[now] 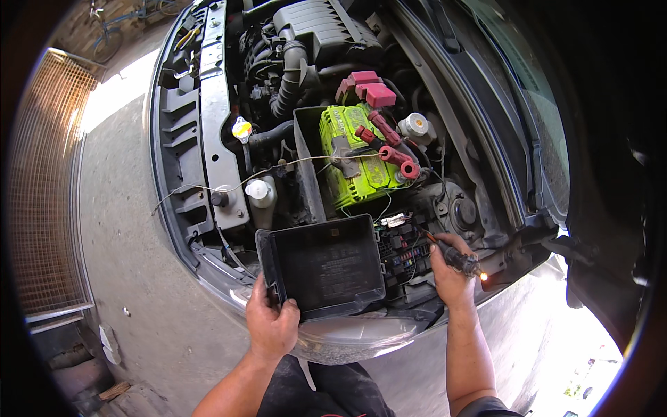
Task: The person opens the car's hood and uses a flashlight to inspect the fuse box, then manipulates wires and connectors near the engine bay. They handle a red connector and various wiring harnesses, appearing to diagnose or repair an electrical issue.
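My left hand (272, 321) is closed on the near left corner of a black fuse box cover (326, 267), tilted with its inner side up. In my right hand (451, 278) is a dark test light (455, 258), its bulb glowing orange at the handle's end. Its orange tip end points over the uncovered fuse box (406, 254); whether the tip touches a fuse, I cannot tell. Just beyond the cover stands a bright green car battery (354, 177), with red-capped terminal leads (394, 156) on its right side.
A thin bare wire (278, 165) runs left from the battery across the front frame. White reservoir caps (258, 191) and a radiator cap (242, 129) stand beside it. The air filter housing (326, 31) lies at the back. A mesh panel (59, 187) leans on the left.
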A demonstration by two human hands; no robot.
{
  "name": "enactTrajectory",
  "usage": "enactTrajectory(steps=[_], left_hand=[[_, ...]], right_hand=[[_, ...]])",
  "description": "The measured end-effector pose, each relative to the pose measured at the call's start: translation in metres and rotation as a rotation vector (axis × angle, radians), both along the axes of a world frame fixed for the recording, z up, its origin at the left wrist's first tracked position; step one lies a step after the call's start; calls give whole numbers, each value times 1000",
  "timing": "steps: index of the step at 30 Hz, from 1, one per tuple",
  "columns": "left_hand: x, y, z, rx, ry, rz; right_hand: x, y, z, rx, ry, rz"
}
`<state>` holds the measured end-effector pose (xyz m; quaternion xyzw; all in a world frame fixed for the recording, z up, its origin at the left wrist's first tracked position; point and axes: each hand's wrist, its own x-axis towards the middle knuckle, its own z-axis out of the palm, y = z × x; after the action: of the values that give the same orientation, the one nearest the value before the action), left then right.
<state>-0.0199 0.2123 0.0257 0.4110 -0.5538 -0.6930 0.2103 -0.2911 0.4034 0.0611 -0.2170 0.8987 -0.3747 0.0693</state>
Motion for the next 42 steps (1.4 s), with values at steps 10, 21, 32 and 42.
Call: enactTrajectory(steps=[10, 21, 32, 42], left_hand=[[-5, -4, 10, -35, -27, -53], [-3, 0, 4, -23, 17, -11], [-6, 1, 5, -54, 30, 6], [-6, 2, 4, -41, 69, -6]], right_hand=[[-1, 5, -5, -14, -23, -25], [-1, 3, -3, -4, 0, -20], [-1, 3, -3, -17, -9, -37], [0, 2, -1, -4, -34, -62]])
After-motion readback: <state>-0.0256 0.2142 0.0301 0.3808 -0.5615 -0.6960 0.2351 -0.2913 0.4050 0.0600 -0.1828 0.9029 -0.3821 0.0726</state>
